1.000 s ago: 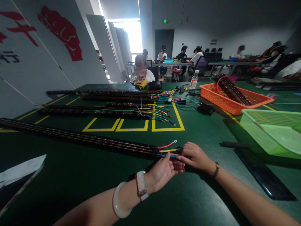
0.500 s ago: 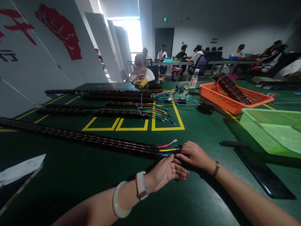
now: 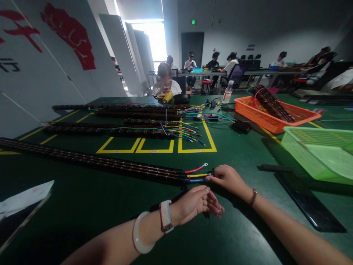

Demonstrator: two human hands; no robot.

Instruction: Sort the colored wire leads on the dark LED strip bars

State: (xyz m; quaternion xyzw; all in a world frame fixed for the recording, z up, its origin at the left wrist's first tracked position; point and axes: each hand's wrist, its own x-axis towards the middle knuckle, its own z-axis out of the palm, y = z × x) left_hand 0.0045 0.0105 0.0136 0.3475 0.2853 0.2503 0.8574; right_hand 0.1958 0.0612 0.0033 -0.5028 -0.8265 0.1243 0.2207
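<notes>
A long black strip [image 3: 91,161] lies across the green table in front of me, with red, yellow and blue wires [image 3: 196,173] coming out of its right end. My right hand [image 3: 228,178] is pinched on the tips of those wires. My left hand [image 3: 198,203], with a watch and a white bangle on the wrist, hovers just below the strip's end with fingers stretched out and nothing in them.
More black strips with coloured wires [image 3: 154,125] lie further back beside yellow floor-style markings [image 3: 193,149]. An orange basket [image 3: 264,116] and a green basket [image 3: 320,154] stand at the right. A black flat panel [image 3: 309,206] lies near my right arm. A person [image 3: 165,82] sits across the table.
My left hand has let go of the wire ends and drawn back toward me, fingers opening. My right hand stays at the wires.
</notes>
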